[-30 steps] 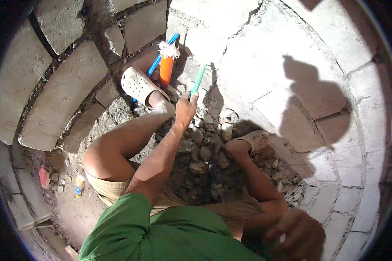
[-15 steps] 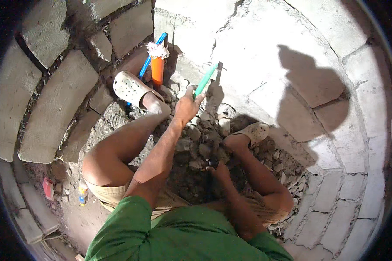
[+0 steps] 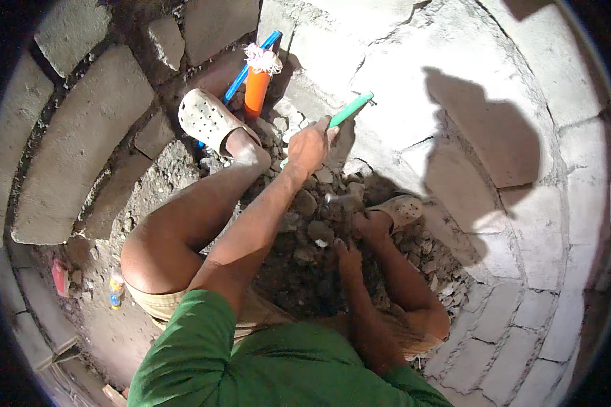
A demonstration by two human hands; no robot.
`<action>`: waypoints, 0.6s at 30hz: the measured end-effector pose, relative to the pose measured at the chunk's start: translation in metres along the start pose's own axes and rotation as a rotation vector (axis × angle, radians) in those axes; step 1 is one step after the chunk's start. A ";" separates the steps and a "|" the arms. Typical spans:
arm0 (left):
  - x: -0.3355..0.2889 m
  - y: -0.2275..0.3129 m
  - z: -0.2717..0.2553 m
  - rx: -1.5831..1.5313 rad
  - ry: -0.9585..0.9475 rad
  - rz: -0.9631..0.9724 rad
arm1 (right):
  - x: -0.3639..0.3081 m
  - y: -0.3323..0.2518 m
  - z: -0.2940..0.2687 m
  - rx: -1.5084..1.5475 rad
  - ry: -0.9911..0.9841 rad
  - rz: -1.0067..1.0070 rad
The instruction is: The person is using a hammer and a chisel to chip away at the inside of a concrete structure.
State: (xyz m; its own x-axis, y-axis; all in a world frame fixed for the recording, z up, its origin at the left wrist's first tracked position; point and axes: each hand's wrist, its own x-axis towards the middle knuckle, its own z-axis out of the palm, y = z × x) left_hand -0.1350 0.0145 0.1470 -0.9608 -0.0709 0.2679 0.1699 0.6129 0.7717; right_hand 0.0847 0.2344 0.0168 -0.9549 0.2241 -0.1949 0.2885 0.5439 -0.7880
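My left hand is closed around a green-sleeved chisel, held at a slant. Its far end, with a small dark metal tip, is at the bright stone surface; a bit of green shows behind my fist. Lower, between my legs, my right hand is closed on what looks like a hammer. A blurred greyish hammer head appears above that hand, over broken stones; most of its handle is hard to make out. Rubble lies beneath both hands.
Pale clogs are on my feet. Beyond the left foot stand an orange tube stuffed with whitish fibres and a blue rod. Curved stone block walls surround me. A red object and a small bottle lie at left.
My left hand has moved slightly right, and the chisel has tilted lower toward the right. The blurred tool at my right hand has shifted up, while that hand has moved slightly up. The view has shifted a little.
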 end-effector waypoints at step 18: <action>0.016 -0.015 0.011 0.007 -0.030 -0.093 | 0.072 -0.178 -0.088 0.718 -0.224 -0.293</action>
State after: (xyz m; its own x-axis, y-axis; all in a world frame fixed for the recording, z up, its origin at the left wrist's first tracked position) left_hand -0.1550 0.0130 0.1332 -0.9785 -0.1048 0.1778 0.0778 0.6104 0.7882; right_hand -0.0287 0.2253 0.1947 -0.9981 -0.0559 0.0253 -0.0188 -0.1140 -0.9933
